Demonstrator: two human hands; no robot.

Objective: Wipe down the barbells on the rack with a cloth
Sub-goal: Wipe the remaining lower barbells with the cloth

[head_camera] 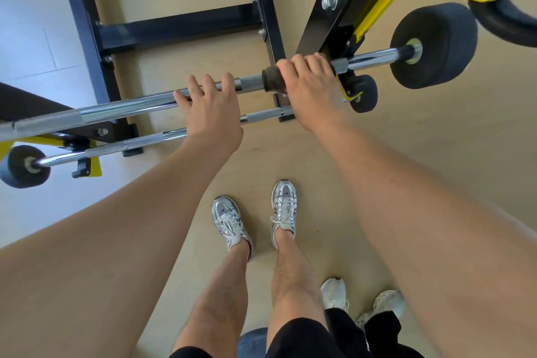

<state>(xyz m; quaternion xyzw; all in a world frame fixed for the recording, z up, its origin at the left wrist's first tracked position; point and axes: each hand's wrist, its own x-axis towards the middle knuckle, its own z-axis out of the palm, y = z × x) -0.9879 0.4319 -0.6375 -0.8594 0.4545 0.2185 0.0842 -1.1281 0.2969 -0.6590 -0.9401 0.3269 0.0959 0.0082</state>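
The upper barbell (130, 107) lies across the rack (87, 38), running from lower left to upper right. A lower barbell (139, 141) lies nearer the floor (406, 154), beneath it. The left hand (209, 107) rests on the upper bar; to its right the right hand (311, 87) wraps the cloth (271, 78) around that bar. Two shoes (255, 215) stand on the floor below the hands.

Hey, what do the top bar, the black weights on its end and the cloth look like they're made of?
Bar: likely chromed steel, mirror-bright, with a matte knurled band near its left end. Weight: seems rubber-coated, dull black with a faintly grainy surface and no shine. Cloth: soft dark fabric, fuzzy and matte, wrapped round the bar under the right hand; fibre type unclear.
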